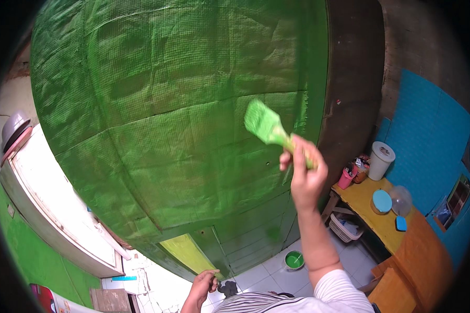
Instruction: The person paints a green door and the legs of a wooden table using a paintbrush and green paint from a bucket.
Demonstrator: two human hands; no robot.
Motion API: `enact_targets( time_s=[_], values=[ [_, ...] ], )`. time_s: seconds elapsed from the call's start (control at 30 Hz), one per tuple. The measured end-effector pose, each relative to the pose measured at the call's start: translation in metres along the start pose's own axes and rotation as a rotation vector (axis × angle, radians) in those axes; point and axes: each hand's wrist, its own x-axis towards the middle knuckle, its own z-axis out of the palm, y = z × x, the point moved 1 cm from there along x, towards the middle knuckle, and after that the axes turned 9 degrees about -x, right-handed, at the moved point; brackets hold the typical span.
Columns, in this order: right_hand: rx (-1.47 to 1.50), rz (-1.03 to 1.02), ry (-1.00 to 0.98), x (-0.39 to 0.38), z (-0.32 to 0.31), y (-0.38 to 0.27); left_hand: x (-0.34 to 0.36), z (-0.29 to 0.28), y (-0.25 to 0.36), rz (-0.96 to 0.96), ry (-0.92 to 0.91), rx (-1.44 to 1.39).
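My right hand grips the handle of a paintbrush, its broad bristles coated in bright green paint. The brush is raised in front of a large green-painted wall panel with a quilted, creased surface. Whether the bristles touch the panel I cannot tell. Low down, near a yellow-green strip at the panel's lower edge, my left hand is held with its fingers curled in, and nothing shows in it. A small round tub of green paint stands on the tiled floor below my right forearm.
To the right, a yellow table bears a white lidded bucket, a pink cup and a blue-lidded container. A white basket sits beneath it. A dark rag lies on the floor. Bright doorway at left.
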Motion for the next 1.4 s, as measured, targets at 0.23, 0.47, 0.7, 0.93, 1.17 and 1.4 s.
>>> enact_targets(
  time_s=[0.23, 0.47, 0.7, 0.93, 1.17, 1.4],
  values=[
    [0.112, -0.134, -0.083, 0.126, 0.034, -0.024, 0.003, -0.003, 0.007, 0.001, -0.034, 0.006],
    [-0.392, -0.298, 0.26, 0.189, -0.045, 0.009, 0.0, -0.023, 0.007, 0.023, -0.042, -0.015],
    [-0.693, -0.655, 0.085, 0.131, 0.032, -0.015, 0.002, -0.015, 0.011, 0.003, -0.037, 0.007],
    [-0.63, -0.681, 0.246, 0.165, -0.005, -0.05, 0.005, -0.003, 0.013, 0.007, -0.06, 0.005],
    [-0.634, -0.704, 0.019, 0.141, 0.043, -0.027, 0.006, 0.002, 0.006, 0.014, -0.037, 0.071],
    [-0.699, -0.706, 0.269, 0.189, 0.006, -0.054, -0.005, 0.019, 0.011, 0.06, -0.033, 0.079]
  ],
)
